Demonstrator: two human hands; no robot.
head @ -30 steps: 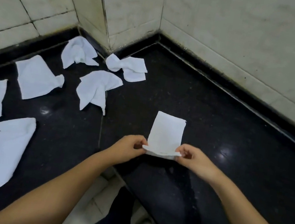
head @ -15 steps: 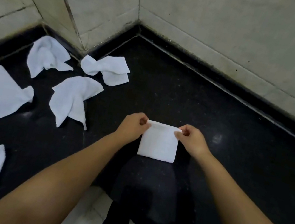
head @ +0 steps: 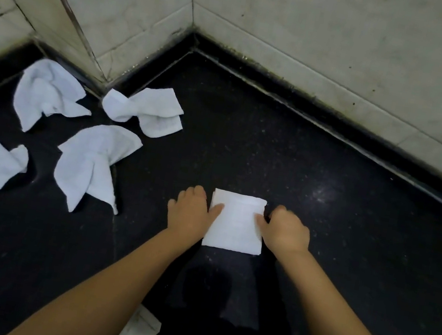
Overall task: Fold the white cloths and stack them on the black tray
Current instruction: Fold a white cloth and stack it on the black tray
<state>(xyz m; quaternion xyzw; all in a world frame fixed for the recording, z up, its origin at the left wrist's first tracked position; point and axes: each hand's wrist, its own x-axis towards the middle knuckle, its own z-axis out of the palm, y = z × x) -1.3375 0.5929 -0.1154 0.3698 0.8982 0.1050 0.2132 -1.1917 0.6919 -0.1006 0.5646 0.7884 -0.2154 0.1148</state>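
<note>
The folded cloth (head: 235, 223) lies flat on the black tabletop (head: 333, 246), directly between the two hands and touching both. It is nearly square, slightly longer away from the person. The left hand (head: 191, 212) presses its left edge, thumb laid on top; the right hand (head: 285, 230) rests on its right edge, fingers curled under. Neither is nearer. Whether either truly pinches the fabric is unclear. Unfolded cloths (head: 93, 162) lie well left of the left hand. No black tray is visible.

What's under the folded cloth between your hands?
The folded cloth lies flat on the black counter; no tray shows. Both thumbs rest on top. Anything beneath it is covered.
</note>
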